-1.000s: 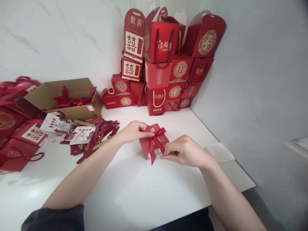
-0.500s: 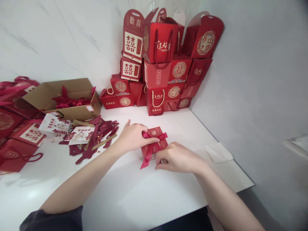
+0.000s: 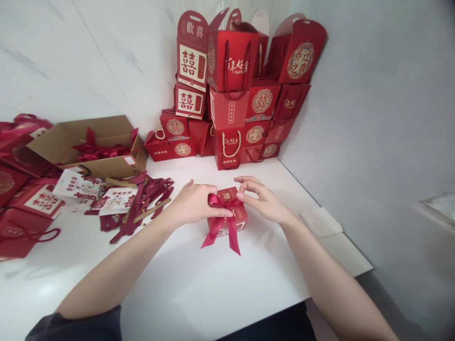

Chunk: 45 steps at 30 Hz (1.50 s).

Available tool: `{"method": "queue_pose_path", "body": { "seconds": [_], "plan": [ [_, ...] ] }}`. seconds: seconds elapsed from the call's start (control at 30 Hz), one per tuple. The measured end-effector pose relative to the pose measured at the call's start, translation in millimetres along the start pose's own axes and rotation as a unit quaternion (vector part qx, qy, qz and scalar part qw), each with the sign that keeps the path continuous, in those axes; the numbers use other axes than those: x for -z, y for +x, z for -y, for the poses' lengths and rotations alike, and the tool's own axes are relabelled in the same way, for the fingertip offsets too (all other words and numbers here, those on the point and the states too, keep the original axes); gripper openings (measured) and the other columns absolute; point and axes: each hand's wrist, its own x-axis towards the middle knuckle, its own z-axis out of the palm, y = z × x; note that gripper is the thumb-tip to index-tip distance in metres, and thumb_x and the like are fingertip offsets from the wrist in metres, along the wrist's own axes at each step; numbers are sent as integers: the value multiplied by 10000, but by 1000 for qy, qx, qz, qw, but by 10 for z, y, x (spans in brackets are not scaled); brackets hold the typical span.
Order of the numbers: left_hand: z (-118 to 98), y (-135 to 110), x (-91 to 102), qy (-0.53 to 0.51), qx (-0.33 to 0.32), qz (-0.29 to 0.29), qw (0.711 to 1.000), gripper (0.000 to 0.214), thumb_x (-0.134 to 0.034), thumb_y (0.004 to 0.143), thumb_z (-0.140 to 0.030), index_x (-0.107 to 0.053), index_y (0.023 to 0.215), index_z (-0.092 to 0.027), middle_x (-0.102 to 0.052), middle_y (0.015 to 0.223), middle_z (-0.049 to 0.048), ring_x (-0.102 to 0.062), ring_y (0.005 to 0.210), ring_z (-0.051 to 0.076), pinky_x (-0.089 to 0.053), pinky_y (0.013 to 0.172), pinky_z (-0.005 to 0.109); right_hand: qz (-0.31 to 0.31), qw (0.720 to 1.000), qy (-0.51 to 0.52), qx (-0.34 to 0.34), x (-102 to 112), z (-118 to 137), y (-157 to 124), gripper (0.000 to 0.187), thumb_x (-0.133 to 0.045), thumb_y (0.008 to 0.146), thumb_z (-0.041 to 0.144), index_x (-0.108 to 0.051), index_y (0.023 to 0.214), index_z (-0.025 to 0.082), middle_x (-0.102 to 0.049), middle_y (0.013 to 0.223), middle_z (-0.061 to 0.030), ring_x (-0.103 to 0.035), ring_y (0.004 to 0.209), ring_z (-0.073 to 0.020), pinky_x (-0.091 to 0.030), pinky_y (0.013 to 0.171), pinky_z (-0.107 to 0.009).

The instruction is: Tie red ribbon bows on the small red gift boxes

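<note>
A small red gift box [image 3: 242, 219] with pale lettering sits on the white table. Across its top lies a magenta ribbon [image 3: 215, 230] tied in a bow, with two tails hanging over the front side. My left hand [image 3: 195, 202] is at the box's left side, closed on the bow's left loop, its thumb pressed near the knot. At the right loop is my right hand [image 3: 261, 201], thumb and forefinger pinching the ribbon there while the other fingers are partly stretched.
Stacked red gift boxes [image 3: 232, 111] stand against the back wall. To the left are an open cardboard box [image 3: 103, 166] with ribbons inside, a pile of dark red straps [image 3: 137, 215], printed white cards [image 3: 118, 199] and more red boxes [image 3: 24, 229]. A white paper [image 3: 322, 221] lies at right.
My right hand has moved up from the box's front right corner to the bow's right loop. Both ribbon tails now hang visibly in front. My left hand keeps its hold.
</note>
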Motion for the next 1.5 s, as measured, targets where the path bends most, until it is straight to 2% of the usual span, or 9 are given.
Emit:
{"method": "queue_pose_path", "body": {
  "seconds": [0.17, 0.3, 0.5, 0.8, 1.0, 1.13, 1.37, 1.5],
  "plan": [
    [3, 4, -8, 4, -2, 3, 1000, 604, -596, 619, -763, -460, 578, -176, -560, 588, -45, -455, 532, 120, -307, 911, 439, 50, 998, 45, -16, -26, -1, -5, 254, -588, 868, 379, -593, 705, 185, -501, 1366, -69, -472, 1268, -219, -302, 1085, -442],
    [9, -2, -2, 4, -6, 3, 1000, 602, -600, 621, -757, -480, 545, -172, -558, 593, -41, -471, 555, 124, -197, 1021, 532, 47, 993, 105, -31, -55, -32, 13, 312, -588, 869, 370, -562, 633, 168, -531, 1318, -73, -532, 1197, -209, -370, 1035, -411],
    [35, -27, -3, 43, -1, -28, 999, 609, -599, 590, -782, -516, 521, -182, -572, 599, -3, -549, 711, 218, -125, 1059, 577, 42, 991, 118, -38, -85, -75, 26, 308, -596, 863, 339, -559, 616, 160, -548, 1281, -78, -547, 1170, -207, -379, 1018, -394],
    [-13, -62, 51, 63, 9, -23, 998, 629, -534, 600, -821, -561, 543, -196, -587, 592, -14, -584, 745, 223, -127, 1082, 579, 25, 993, 112, -26, -114, -113, 33, 315, -579, 870, 310, -531, 591, 173, -537, 1309, -45, -535, 1162, -204, -377, 1003, -373],
    [28, -65, 13, 89, 4, -38, 995, 616, -538, 603, -818, -590, 552, -206, -611, 607, 0, -602, 767, 237, -133, 1095, 566, 53, 994, 91, 28, -69, -158, 28, 307, -542, 907, 316, -572, 634, 177, -516, 1285, -39, -527, 1153, -188, -348, 1034, -368],
    [70, -64, -16, 92, -2, -46, 995, 563, -573, 623, -774, -606, 566, -215, -608, 605, -5, -604, 791, 240, -128, 1103, 549, 57, 994, 86, 24, -51, -170, 28, 326, -536, 913, 346, -566, 636, 176, -517, 1239, -39, -535, 1113, -183, -359, 1015, -365],
    [97, -33, 4, 74, -1, -32, 997, 534, -607, 648, -713, -569, 506, -200, -556, 503, -39, -569, 640, 175, -52, 1110, 575, 48, 994, 95, 22, -68, -210, 41, 336, -546, 905, 362, -532, 626, 175, -511, 1198, -35, -525, 1088, -177, -368, 990, -347],
    [89, -48, 0, 94, -15, -49, 994, 548, -611, 642, -715, -542, 489, -193, -555, 516, -32, -585, 704, 199, -41, 1118, 569, 51, 995, 82, 28, -67, -202, 40, 324, -550, 904, 357, -537, 636, 175, -504, 1196, -36, -522, 1089, -170, -355, 1002, -340]
  ]
}}
